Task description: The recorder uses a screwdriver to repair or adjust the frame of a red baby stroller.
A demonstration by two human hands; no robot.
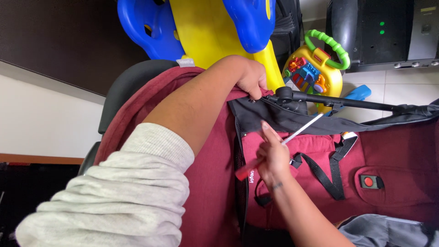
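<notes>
Stroller seat (393, 151); screwdriver (283, 142) in right grip (273, 160).

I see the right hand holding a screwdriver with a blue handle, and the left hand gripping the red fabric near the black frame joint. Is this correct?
Not quite: the head view shows the screwdriver in the right hand has a red handle, not blue. The rest holds: the left hand grips the red fabric near the black frame joint.

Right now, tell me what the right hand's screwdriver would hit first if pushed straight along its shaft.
From the right hand, the screwdriver points up-right toward the black stroller frame bar. It would probably meet that bar or its joint first, though depth is unclear.
</notes>
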